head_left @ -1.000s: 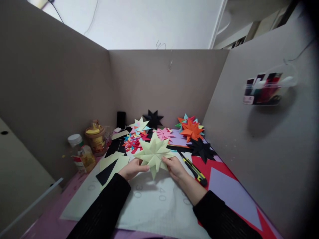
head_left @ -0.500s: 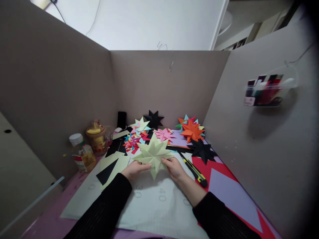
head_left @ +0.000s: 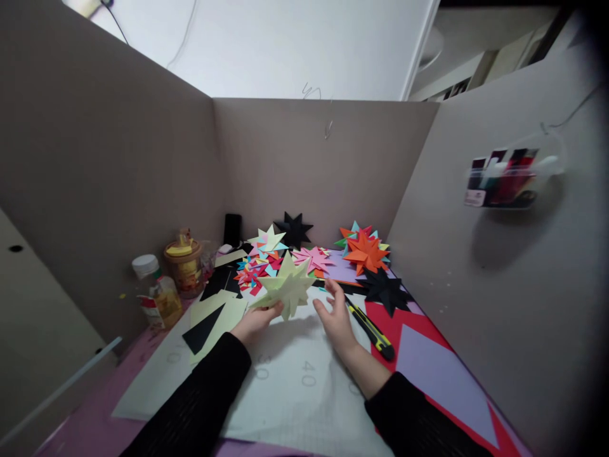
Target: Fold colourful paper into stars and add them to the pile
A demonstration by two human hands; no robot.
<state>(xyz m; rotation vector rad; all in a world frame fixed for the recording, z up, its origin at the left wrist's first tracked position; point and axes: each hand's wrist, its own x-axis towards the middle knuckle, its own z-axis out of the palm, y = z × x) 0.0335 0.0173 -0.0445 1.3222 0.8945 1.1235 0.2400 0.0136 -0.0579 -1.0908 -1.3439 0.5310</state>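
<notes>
A pale green folded paper star point(head_left: 288, 287) is held up on edge over the white cutting mat point(head_left: 290, 387) by my left hand point(head_left: 255, 321), which grips its lower left points. My right hand point(head_left: 335, 316) hovers just right of the star with fingers spread, holding nothing. A yellow and black utility knife point(head_left: 368, 325) lies on the mat's right edge, close beside my right hand.
Finished paper stars, black point(head_left: 294, 229), orange point(head_left: 365, 251), pink point(head_left: 311, 258) and another black point(head_left: 384, 289), lie at the back with coloured scraps point(head_left: 253, 273). Bottles point(head_left: 159, 296) and a jar point(head_left: 183, 264) stand at the left. Cardboard walls enclose three sides. Red and lilac sheets point(head_left: 440, 368) lie at the right.
My right hand has let go of the green star and opened. The left hand has tilted the star up on edge and lifted it slightly toward the back.
</notes>
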